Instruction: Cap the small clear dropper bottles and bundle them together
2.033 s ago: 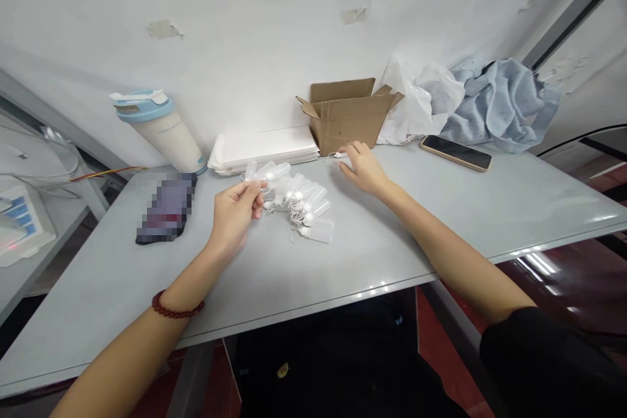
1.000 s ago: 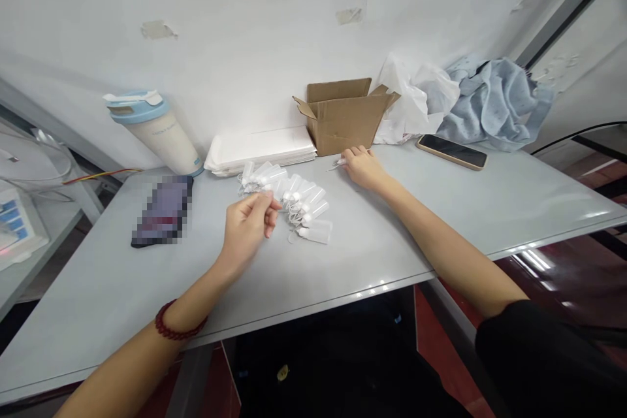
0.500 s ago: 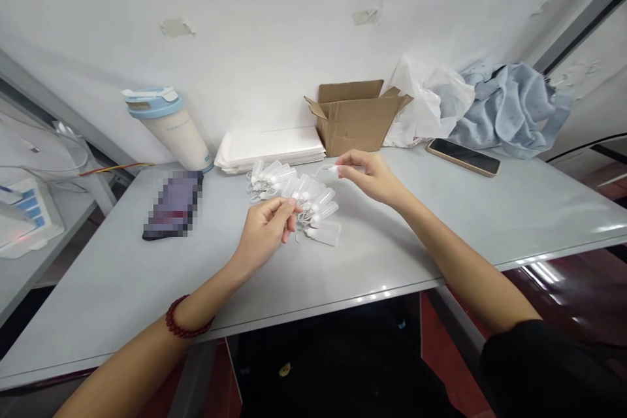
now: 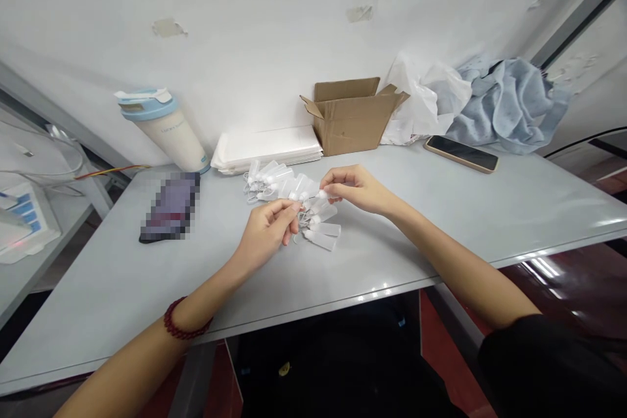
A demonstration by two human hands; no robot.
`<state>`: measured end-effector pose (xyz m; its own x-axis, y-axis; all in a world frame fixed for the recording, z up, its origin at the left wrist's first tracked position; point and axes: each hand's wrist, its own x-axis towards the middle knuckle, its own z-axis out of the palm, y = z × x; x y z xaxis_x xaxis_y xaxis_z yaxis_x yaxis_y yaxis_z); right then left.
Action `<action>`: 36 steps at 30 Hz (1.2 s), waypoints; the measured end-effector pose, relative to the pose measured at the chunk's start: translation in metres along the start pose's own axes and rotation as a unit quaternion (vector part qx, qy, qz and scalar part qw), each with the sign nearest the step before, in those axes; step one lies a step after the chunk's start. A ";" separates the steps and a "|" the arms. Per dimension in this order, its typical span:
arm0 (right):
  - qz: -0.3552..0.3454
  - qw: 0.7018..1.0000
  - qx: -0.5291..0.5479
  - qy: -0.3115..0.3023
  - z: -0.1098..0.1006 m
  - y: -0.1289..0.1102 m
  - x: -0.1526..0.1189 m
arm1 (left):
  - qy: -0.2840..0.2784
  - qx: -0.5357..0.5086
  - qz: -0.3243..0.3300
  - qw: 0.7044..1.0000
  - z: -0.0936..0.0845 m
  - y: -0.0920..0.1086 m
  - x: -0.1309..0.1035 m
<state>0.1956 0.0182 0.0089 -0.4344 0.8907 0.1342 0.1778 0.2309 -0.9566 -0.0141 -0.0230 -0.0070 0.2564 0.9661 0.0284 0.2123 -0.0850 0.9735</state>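
Several small translucent white tubes [image 4: 323, 240] with thin cords and white caps lie bunched in a long cluster on the grey table [image 4: 386, 241]. My left hand [image 4: 269, 225] is closed in a pinch at the near side of the cluster, its fingertips on something too small to make out, perhaps cord. My right hand [image 4: 350, 188] pinches a white cap of one tube at the cluster's right side, thumb and index finger together. Tubes fan out to the right below my right hand.
Behind the cluster are a stack of white envelopes [image 4: 269, 147], an open cardboard box [image 4: 355, 124] and a white plastic bag [image 4: 424, 101]. A phone [image 4: 463, 153] and blue cloth [image 4: 514, 108] are right; a tumbler [image 4: 171, 134] and a blurred dark item [image 4: 171, 207] are left.
My right hand has moved left and slightly down, closer to my left hand, bringing the white cap to the cluster. The lowest tubes at the right now lie spread apart.
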 end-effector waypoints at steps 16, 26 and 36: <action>-0.018 0.999 -0.008 -0.026 0.005 0.000 -0.003 | -0.032 -0.036 -0.004 0.999 -0.002 -0.001 0.001; -0.012 0.999 0.029 -0.036 0.008 0.000 -0.004 | -0.039 -0.136 -0.077 0.987 -0.003 -0.002 0.003; -0.010 0.999 0.039 -0.034 0.010 -0.002 -0.005 | -0.056 -0.154 -0.093 0.982 -0.005 -0.001 0.003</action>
<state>0.1887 0.0096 0.0077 -0.4966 0.8569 0.1383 0.1003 0.2149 -0.9715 -0.0187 -0.0188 -0.0069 0.3454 0.9240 -0.1642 -0.0259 0.1843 0.9825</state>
